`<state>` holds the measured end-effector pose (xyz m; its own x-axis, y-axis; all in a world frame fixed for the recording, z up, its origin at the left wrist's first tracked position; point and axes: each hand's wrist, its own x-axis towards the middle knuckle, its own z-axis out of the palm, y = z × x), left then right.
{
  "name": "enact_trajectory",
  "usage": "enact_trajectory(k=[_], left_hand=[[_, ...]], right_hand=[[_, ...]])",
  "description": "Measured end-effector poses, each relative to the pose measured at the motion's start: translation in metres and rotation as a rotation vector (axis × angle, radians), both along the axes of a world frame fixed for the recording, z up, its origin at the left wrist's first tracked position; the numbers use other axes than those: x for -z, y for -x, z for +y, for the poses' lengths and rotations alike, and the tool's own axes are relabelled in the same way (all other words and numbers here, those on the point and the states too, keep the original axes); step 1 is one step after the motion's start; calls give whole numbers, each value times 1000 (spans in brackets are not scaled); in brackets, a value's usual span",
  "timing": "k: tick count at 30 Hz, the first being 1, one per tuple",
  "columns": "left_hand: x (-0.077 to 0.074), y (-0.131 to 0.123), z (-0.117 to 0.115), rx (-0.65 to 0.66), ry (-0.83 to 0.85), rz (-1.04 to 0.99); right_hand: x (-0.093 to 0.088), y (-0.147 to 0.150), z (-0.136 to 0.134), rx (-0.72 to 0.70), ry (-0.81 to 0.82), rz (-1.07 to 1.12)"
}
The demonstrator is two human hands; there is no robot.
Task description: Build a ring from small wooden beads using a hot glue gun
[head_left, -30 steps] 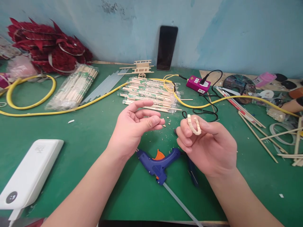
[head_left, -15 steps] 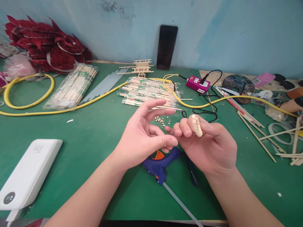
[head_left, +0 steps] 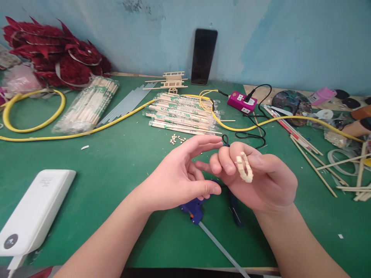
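Note:
My right hand [head_left: 257,177] pinches a curved strip of small wooden pieces [head_left: 245,167] between thumb and fingers. My left hand [head_left: 179,177] is empty, its fingers apart, and its fingertips are a short way from my right hand. Below both hands lies a blue hot glue gun [head_left: 194,209] with an orange trigger, partly hidden by my left hand. A clear glue stick [head_left: 223,247] runs from it toward the near edge of the green mat [head_left: 87,216]. Tiny wooden bits [head_left: 176,139] are scattered beyond my fingertips.
Wrapped bundles of wooden chopsticks [head_left: 182,117] and a yellow hose [head_left: 246,127] lie beyond my hands, beside a magenta power strip [head_left: 242,102]. A white power bank [head_left: 34,212] is at left. Loose wooden sticks [head_left: 313,166] lie at right, near a co-worker's forearm [head_left: 359,127].
My left hand has moved right and closer, covering more of the glue gun. My right hand has turned the wooden strip and shifted slightly right. The scattered bits are now more visible.

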<state>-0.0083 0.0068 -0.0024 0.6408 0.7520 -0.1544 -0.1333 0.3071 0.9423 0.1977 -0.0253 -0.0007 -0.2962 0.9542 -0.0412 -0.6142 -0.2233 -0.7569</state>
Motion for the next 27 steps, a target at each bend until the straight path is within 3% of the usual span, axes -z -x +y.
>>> enact_trajectory(k=[6,12,22,27], left_hand=[[1,0,0,94,20,12],[3,2,1,71,-55,54],[0,6,8,-36,-146,29],[-2,10,14,-224,-250,172]], right_hand=[[4,-3,2,-64,-48,38],[5,-1,1,-101,-39,133],[-6,-7,5,99,73,167],[-7,-15,9,241,117,182]])
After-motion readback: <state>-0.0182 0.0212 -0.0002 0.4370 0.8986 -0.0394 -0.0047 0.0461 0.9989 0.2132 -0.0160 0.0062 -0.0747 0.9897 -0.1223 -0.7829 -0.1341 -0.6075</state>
